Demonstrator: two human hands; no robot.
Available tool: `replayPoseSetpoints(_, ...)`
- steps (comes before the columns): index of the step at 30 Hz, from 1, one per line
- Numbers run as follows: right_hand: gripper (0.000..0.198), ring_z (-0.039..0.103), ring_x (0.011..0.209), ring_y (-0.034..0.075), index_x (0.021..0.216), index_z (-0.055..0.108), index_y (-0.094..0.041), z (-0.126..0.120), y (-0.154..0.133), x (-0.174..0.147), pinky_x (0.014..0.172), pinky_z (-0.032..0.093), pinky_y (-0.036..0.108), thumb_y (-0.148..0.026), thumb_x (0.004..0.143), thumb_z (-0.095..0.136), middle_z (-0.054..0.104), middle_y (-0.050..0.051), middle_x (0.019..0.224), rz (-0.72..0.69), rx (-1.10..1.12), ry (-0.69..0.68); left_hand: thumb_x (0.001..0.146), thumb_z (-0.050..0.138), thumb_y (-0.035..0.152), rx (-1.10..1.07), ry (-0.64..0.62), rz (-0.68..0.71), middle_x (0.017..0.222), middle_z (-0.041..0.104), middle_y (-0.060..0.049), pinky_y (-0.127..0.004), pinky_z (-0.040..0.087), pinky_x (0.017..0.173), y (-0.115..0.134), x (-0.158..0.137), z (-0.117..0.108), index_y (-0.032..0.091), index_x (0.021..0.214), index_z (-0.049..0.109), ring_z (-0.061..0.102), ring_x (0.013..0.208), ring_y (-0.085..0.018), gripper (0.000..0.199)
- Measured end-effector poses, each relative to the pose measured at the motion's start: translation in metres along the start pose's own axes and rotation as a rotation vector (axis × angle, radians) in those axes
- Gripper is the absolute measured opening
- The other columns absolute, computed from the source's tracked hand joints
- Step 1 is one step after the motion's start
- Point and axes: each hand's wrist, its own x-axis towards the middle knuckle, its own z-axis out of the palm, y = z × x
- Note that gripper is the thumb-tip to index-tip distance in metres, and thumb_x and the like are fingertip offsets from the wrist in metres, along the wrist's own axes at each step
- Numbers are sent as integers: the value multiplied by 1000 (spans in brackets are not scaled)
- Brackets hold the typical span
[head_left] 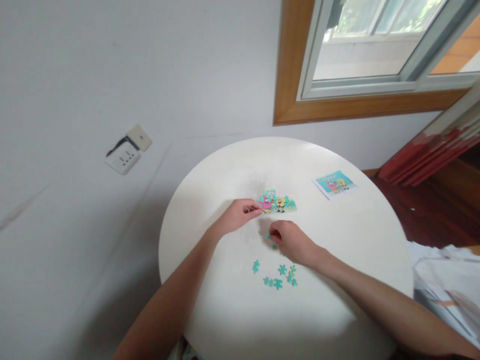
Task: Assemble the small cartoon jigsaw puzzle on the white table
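A partly assembled jigsaw puzzle with cartoon figures on a teal ground lies flat on the round white table. At its lower left edge is my left hand, closed, with thumb and fingertips brought together on the border. Just below the puzzle my right hand is closed in a pinch, palm down. A small teal jigsaw piece shows at its fingertips, mostly hidden by them. Several loose pieces lie nearer to me, among them one on the left and one at the front. Another piece sits partly under my right hand.
A picture card with the same cartoon figures rests on the table's right side. White papers are heaped beyond the right edge. Behind the table stand a white wall with a socket, a wood-framed window and a red curtain.
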Motion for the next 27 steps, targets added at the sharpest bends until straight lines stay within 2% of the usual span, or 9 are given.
replayPoseSetpoints(4,15,51,58,11,65,61,-17,-11,16,14,56,35,23,-6,76,57,59,-2,60,-21,175,90,81,70,24,-99,-12,-5,87,74,-5,-28,51,75,13,-3,21,17,85,74,67,80,-17,10)
replayPoseSetpoints(10,7,53,62,12,75,65,-18,-9,30,21,61,42,24,-18,81,61,62,-1,68,-77,477,209,84,67,24,-70,54,33,83,72,-4,-28,50,74,11,-3,30,17,84,72,64,78,-16,9)
replayPoseSetpoints(15,13,57,74,15,89,69,-20,-12,29,18,69,45,27,-24,90,56,64,1,79,-137,467,269,84,69,24,-63,60,61,83,70,-3,-28,50,76,8,-5,34,18,83,68,62,78,-15,6)
replayPoseSetpoints(20,6,54,71,14,88,62,-19,-10,29,17,68,46,26,-24,89,59,60,0,77,-141,558,298,84,68,20,-116,54,68,85,67,-2,-27,51,76,11,-5,39,18,87,65,62,79,-14,4)
replayPoseSetpoints(24,10,54,71,13,87,56,-20,-4,34,20,67,46,27,-28,89,62,59,0,78,-130,623,332,88,65,20,-117,21,70,94,71,-4,-29,52,80,15,-5,39,20,101,68,64,86,-16,14)
replayPoseSetpoints(27,12,52,69,13,87,54,-20,-1,38,23,66,44,26,-29,88,62,56,-2,77,-138,648,352,89,62,18,-49,58,98,98,73,-5,-29,51,82,18,-4,39,20,99,72,65,90,-17,14)
